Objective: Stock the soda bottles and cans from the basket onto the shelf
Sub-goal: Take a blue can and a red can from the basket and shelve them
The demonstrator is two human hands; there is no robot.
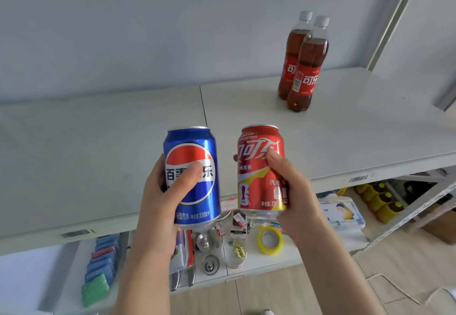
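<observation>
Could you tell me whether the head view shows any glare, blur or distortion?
Head view: soft, even light; glare streaks down the blue can; the label on the red can is sharp; the shelf bows from wide-angle distortion; the bottles lean.

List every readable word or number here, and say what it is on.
"百事…乐", "330": blue can, middle hidden.
"口可乐", "汽水": red can.
"可乐": front bottle.
Barcode labels on shelf edge: too small to read.
</observation>
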